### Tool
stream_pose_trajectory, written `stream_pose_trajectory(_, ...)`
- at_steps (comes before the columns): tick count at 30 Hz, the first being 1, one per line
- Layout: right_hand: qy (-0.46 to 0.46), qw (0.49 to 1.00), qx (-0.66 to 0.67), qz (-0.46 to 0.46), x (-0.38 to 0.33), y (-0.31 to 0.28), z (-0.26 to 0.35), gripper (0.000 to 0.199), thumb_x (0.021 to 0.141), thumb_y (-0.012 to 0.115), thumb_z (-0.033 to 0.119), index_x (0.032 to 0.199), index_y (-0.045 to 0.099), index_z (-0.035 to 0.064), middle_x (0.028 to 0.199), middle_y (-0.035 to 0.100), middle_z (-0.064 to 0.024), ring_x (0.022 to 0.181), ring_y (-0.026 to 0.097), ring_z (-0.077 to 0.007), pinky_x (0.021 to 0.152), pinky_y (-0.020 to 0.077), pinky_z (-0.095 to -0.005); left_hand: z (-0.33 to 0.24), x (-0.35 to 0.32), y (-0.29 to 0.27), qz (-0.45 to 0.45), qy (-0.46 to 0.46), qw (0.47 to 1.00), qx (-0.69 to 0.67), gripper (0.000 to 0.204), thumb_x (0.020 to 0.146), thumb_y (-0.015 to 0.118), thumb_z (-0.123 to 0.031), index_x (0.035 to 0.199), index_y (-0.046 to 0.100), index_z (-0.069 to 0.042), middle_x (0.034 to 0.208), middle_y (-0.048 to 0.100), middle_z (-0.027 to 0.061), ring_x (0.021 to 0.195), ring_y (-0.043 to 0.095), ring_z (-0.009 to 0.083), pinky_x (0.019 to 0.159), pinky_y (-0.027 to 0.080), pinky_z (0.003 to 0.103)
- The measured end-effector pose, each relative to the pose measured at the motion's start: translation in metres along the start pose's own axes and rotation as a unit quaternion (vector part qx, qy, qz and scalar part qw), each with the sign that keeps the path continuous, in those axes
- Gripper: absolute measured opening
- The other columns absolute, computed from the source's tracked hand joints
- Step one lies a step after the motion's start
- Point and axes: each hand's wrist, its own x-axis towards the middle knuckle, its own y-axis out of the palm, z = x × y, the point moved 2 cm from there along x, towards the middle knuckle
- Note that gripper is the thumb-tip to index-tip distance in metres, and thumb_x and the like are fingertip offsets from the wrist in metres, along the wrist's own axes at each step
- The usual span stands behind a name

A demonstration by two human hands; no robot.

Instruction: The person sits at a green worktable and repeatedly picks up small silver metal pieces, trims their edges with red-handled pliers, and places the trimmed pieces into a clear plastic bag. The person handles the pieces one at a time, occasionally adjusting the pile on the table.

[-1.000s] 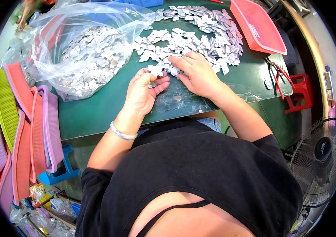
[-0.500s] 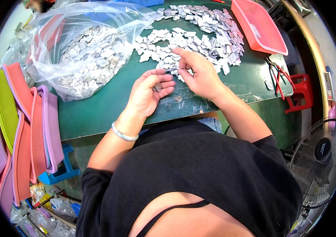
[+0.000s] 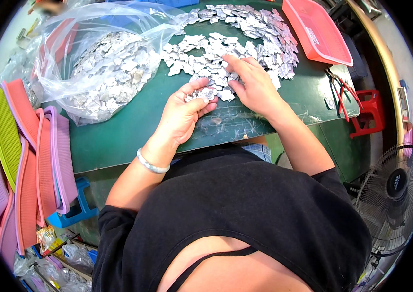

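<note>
My left hand [image 3: 179,112] is closed on a small silver-grey metal piece [image 3: 201,94] with an irregular, wavy outline, pinned under the thumb. It is held above the table's near part, at the front of a loose spread of similar flat pieces [image 3: 216,47]. My right hand [image 3: 257,90] reaches over the right side of this spread, palm down. Its fingers are curved and the thumb stands apart from the index finger. The fingertips are at the pieces, and no piece shows in its grasp.
A clear plastic bag [image 3: 111,78] full of similar pieces lies on the green table [image 3: 119,141]. A pink tray [image 3: 316,34] and red-handled pliers [image 3: 343,95] are at the right. Stacked coloured baskets [image 3: 26,155] stand left; a fan [image 3: 391,194] and red stool [image 3: 369,114] stand right.
My left hand has turned and its thumb has closed over the metal piece, which now shows plainly. My right hand has moved right, away from the left hand, over the pieces.
</note>
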Motion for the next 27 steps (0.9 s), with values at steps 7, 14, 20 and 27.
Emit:
stream_pose_trajectory(7, 0.013, 1.000, -0.003, -0.001, 0.002, -0.001, -0.001, 0.056, 0.070, 0.062, 0.002, 0.122, 0.042, 0.0056, 0.092, 0.059, -0.0102, 0.088, 0.051, -0.0285, 0.077, 0.0429, -0.0362, -0.002, 0.000, -0.003, -0.034, -0.046, 0.998, 0.018, 0.025, 0.081, 0.057, -0.003, 0.106, 0.052, 0.000, 0.086, 0.056, 0.0052, 0.076, 0.059, 0.0143, 0.063, 0.049, 0.021)
stream_pose_trajectory(14, 0.008, 0.999, 0.025, 0.039, 0.003, -0.004, -0.002, 0.061, 0.069, 0.064, 0.002, 0.125, 0.040, 0.0073, 0.093, 0.060, -0.0079, 0.087, 0.051, -0.0275, 0.077, 0.0426, -0.0354, 0.000, 0.004, -0.006, -0.010, -0.044, 0.999, -0.008, 0.025, 0.080, 0.056, 0.000, 0.104, 0.051, 0.001, 0.081, 0.054, 0.0055, 0.066, 0.053, 0.0107, 0.050, 0.041, 0.017)
stream_pose_trajectory(20, -0.004, 1.000, 0.005, -0.027, 0.005, -0.008, -0.005, 0.058, 0.069, 0.065, 0.007, 0.122, 0.043, 0.0055, 0.090, 0.059, -0.0086, 0.093, 0.050, -0.0299, 0.081, 0.0401, -0.0380, -0.004, 0.003, -0.003, -0.009, -0.072, 0.997, -0.035, 0.027, 0.079, 0.047, 0.002, 0.106, 0.048, 0.002, 0.085, 0.056, 0.0121, 0.069, 0.055, 0.0160, 0.052, 0.045, 0.019)
stream_pose_trajectory(27, -0.012, 1.000, 0.018, -0.001, 0.004, 0.004, -0.009, 0.056, 0.069, 0.065, 0.008, 0.121, 0.044, 0.0062, 0.090, 0.060, -0.0072, 0.095, 0.050, -0.0286, 0.082, 0.0388, -0.0383, -0.006, 0.002, -0.001, -0.026, -0.072, 0.997, -0.024, 0.024, 0.082, 0.047, -0.002, 0.106, 0.048, 0.002, 0.086, 0.057, 0.0110, 0.072, 0.058, 0.0182, 0.060, 0.051, 0.025)
